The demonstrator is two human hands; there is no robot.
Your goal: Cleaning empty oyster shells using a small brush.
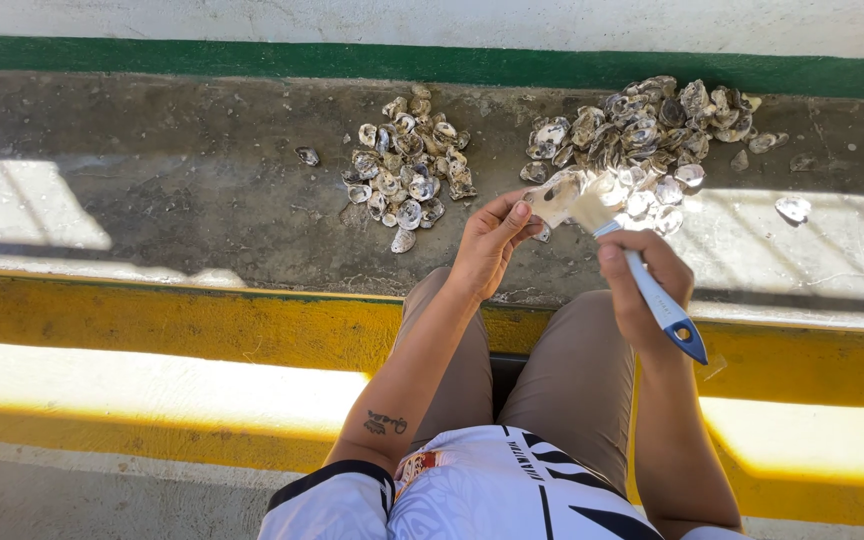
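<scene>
head view, shell [555, 196] in left hand [487, 245], brush [642, 280] right

Both bare forearms reach forward from the near edge, over the knees of a seated person in tan trousers. The left hand [487, 245] is raised with the wrist bent slightly, fingers curled upward and thumb extended toward the right, pinching something at its fingertips. The right hand [642, 275] sits just right of it, closed in a fist-like grip, knuckles facing far, wrist straight. The two hands are near each other, almost touching at the fingertips.
</scene>
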